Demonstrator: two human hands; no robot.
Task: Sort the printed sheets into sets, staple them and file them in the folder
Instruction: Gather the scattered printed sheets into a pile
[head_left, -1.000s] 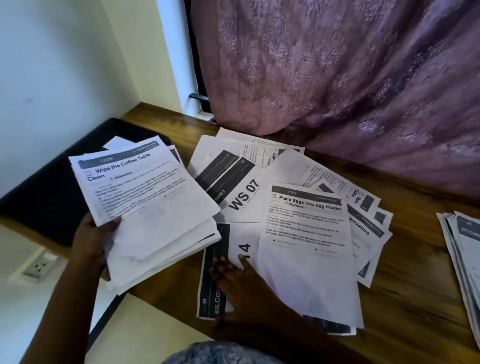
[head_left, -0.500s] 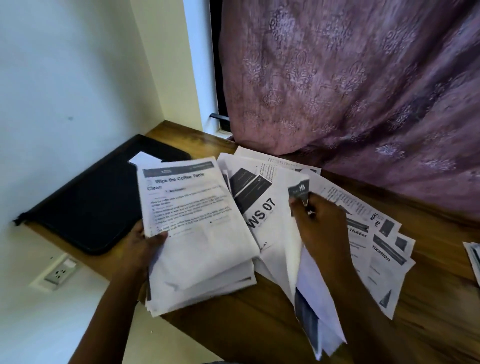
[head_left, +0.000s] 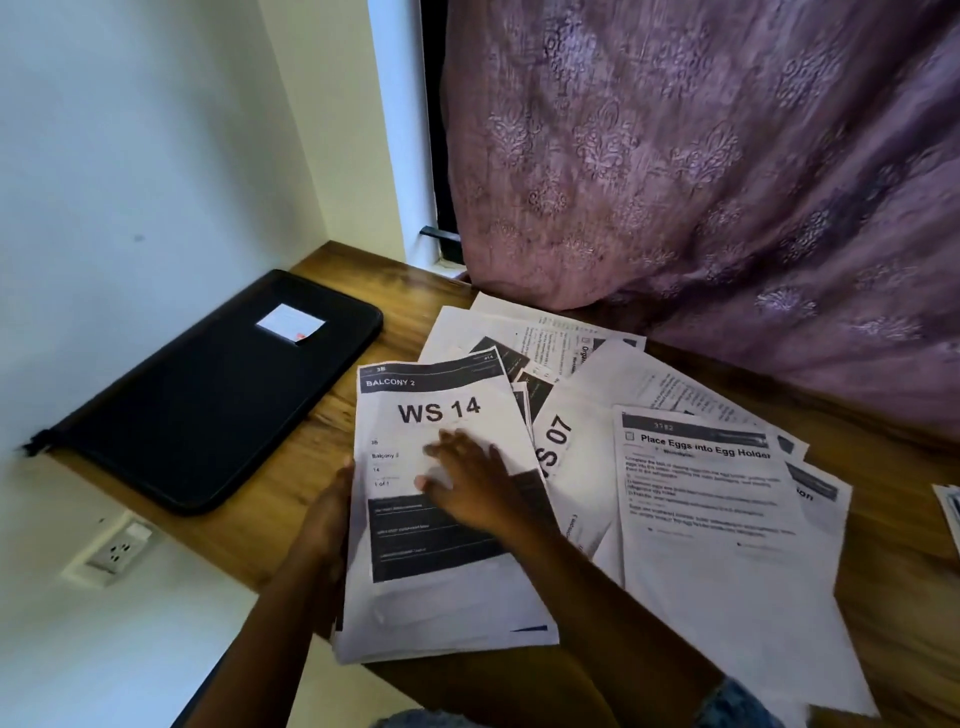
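- The stack (head_left: 447, 603) we are gathering lies at the near left of the tabletop (head_left: 332, 415), topped by the WS 14 sheet (head_left: 439, 410). Its long axis runs away from us toward the curtain (head_left: 727, 182), and its near end seems to overhang the front edge.
- Our left hand (head_left: 324, 519) grips the stack by its left long edge, with the fingers going under the paper, out of sight.
- Our right hand (head_left: 467, 493) lies flat on the top sheet, its fingers (head_left: 449, 447) straight and spread, pressing down and grasping nothing.
- The loose sheets (head_left: 706, 519) not yet sorted fan out to the right of the stack. The WS 07 sheet (head_left: 558, 441) is just beside the right hand, so we judge that hand the nearer for the next pick.
- The black folder (head_left: 208, 395) lies flat to the far left, apart from the stack, on the left hand's side.
- No stapler shows; we judge the sorting to be under way, with stapling and filing not yet done.
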